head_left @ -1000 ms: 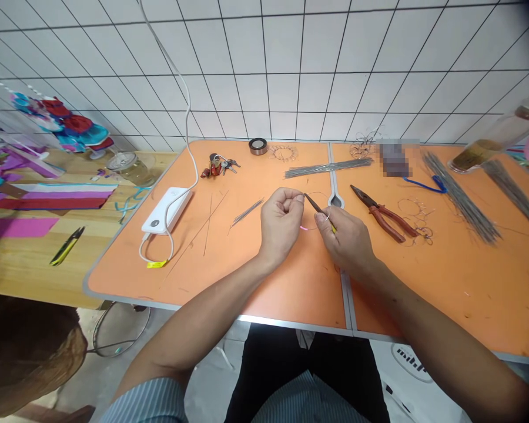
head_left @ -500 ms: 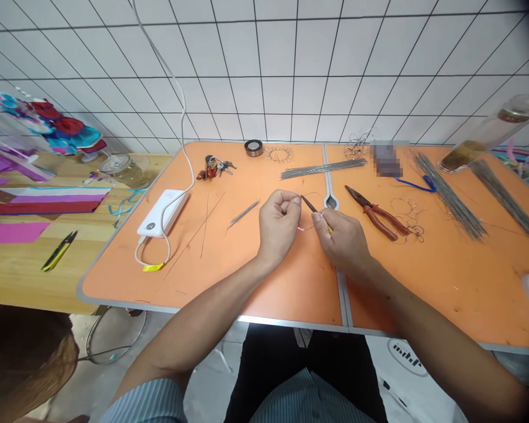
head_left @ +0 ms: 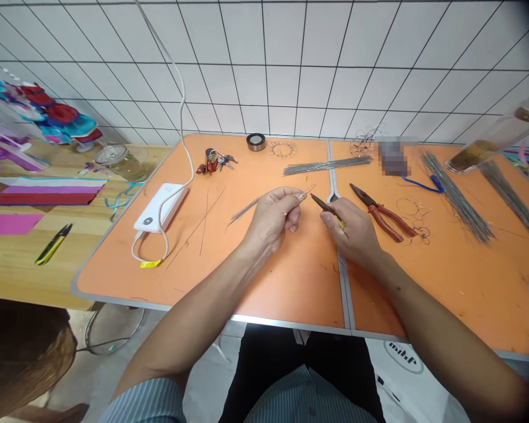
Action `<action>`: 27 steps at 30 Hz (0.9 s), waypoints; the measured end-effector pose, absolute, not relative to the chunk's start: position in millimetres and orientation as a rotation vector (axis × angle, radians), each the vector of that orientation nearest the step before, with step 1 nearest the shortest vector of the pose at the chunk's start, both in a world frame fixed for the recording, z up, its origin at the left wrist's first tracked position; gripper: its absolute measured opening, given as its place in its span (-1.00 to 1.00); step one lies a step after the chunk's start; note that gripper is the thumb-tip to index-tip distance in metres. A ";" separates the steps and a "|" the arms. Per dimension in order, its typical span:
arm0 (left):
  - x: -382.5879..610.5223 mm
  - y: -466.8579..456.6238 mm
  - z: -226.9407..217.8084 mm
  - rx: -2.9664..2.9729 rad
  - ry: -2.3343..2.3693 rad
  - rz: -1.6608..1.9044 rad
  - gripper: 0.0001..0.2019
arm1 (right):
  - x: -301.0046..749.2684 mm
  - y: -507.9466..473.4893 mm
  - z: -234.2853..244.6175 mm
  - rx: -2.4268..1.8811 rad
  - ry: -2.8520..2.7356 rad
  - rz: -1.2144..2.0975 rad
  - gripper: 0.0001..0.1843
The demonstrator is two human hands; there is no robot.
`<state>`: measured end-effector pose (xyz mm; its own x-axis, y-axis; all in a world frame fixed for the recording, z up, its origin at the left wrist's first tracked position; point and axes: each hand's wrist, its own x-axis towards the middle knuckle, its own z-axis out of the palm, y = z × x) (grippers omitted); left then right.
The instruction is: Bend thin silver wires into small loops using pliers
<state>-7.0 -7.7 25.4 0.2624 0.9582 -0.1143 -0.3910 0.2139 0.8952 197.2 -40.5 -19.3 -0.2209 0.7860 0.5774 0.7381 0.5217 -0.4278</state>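
From the head camera, the left hand [head_left: 271, 216] pinches a thin wire [head_left: 307, 192] in a narrow hold between thumb and forefinger, its free end rising toward 1 o'clock. The right hand [head_left: 351, 230] is closed around a small dark-tipped tool [head_left: 327, 209] with a yellow handle. The tool's tip points toward 10 o'clock and sits just beside the wire's end, though whether they touch is too fine to tell. Pinching close to the end looks like good practice, since it leaves little wire free to flex and makes the tool's tip easier to keep in line.

The hands sit over the middle of an orange table, with its metal front edge [head_left: 286, 321] at 6 o'clock and a panel seam [head_left: 344, 282] just under the right hand. Red-handled pliers [head_left: 381, 222] lie close at 3 o'clock, with coiled wire loops [head_left: 412, 217] beyond them. A bundle of straight wires [head_left: 243, 211] lies just beside the left hand at 9 o'clock, and a white power bank [head_left: 161, 207] lies farther out. More wire rods [head_left: 328, 166] lie toward 12 o'clock.
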 end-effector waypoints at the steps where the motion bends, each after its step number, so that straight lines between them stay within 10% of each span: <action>1: -8.9 -7.0 26.0 0.870 0.789 1.051 -0.87 | 198.1 -40.1 -18.6 -1.224 -1.989 0.073 -0.72; 27: -15.7 -6.9 39.3 0.790 0.775 0.772 -0.92 | 206.5 -37.9 -17.3 -1.064 -2.067 -0.166 -0.69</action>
<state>-15.7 -6.9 39.3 0.4869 0.8208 -0.2987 -0.2961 0.4769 0.8276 206.5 -37.9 -17.3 -0.3373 0.6322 0.6976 0.7353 0.6396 -0.2242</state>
